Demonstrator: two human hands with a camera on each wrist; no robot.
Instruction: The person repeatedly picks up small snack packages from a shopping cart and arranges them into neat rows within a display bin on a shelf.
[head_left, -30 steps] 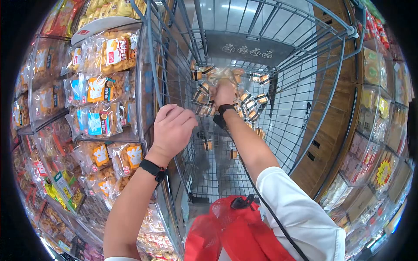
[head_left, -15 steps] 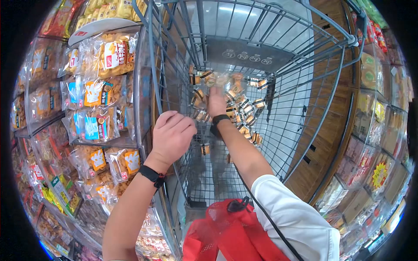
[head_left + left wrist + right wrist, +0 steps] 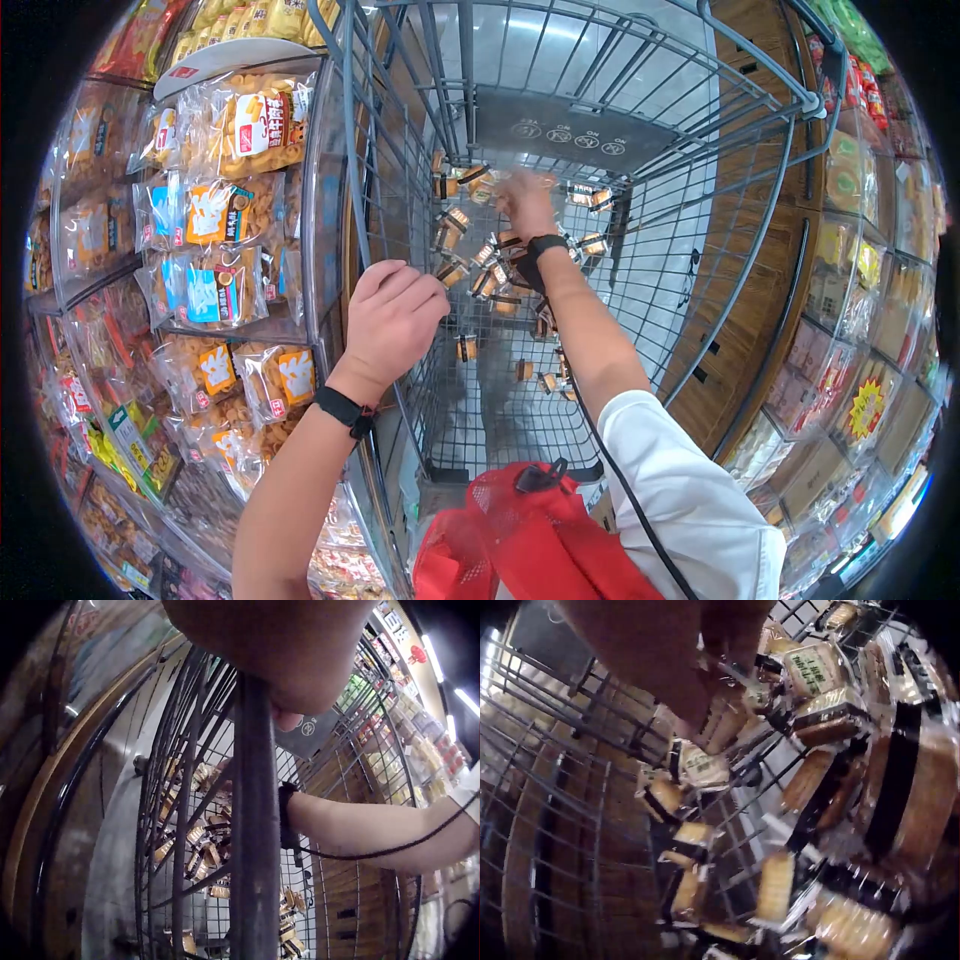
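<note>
My left hand (image 3: 395, 320) grips the side rail (image 3: 253, 825) of a wire shopping cart (image 3: 640, 112), its fingers curled over the bar. Deep inside the cart, my right hand (image 3: 526, 205) reaches down among small wrapped biscuits (image 3: 492, 270) with dark bands. In the right wrist view its fingers (image 3: 694, 705) point down at clear wrapping beside a pale-labelled biscuit pack (image 3: 810, 671); I cannot tell whether they pinch it. Loose packs lie scattered over the wire floor, several close to the right wrist.
Shelves of bagged snacks (image 3: 225, 215) stand close along the left. Wooden shelf fronts (image 3: 750, 300) and more packed goods (image 3: 850, 290) line the right. A red mesh-and-cloth item (image 3: 540, 530) is at the cart's near end. A black cable (image 3: 625, 490) runs along the right arm.
My right hand drew back and left, then moved forward and right. Packs beneath it have shifted, with several now nearer the cart's near end. My left hand has stayed on the rail.
</note>
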